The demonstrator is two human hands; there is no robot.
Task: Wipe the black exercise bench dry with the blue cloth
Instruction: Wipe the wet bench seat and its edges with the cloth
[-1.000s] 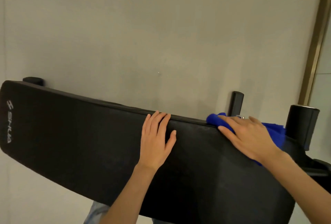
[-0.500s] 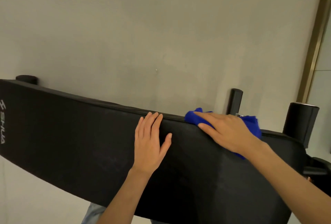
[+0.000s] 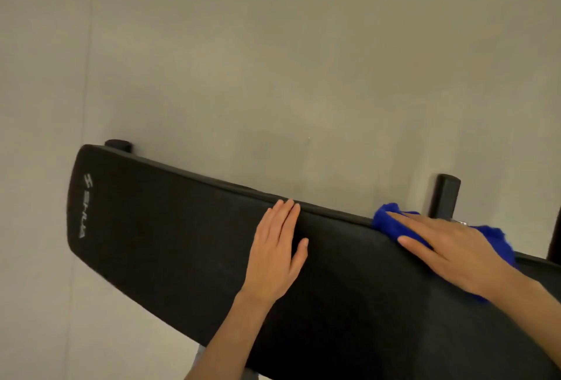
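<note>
Right hand (image 3: 452, 253), fingers spread, presses the crumpled blue cloth (image 3: 391, 223) onto the long black padded bench (image 3: 170, 243); left hand (image 3: 277, 250) lies flat, at nine o'clock from it.

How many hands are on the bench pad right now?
2. The left hand lies flat mid-pad; the right hand presses the blue cloth at the bench pad far edge.

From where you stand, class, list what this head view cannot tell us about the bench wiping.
- Blue cloth: mostly hidden under the right hand.
- Black bench: right end cut off by the frame edge; legs hidden beneath the pad.
- Wetness: undetectable on the dark surface.
- Left hand: the pad beneath it is covered.
</note>
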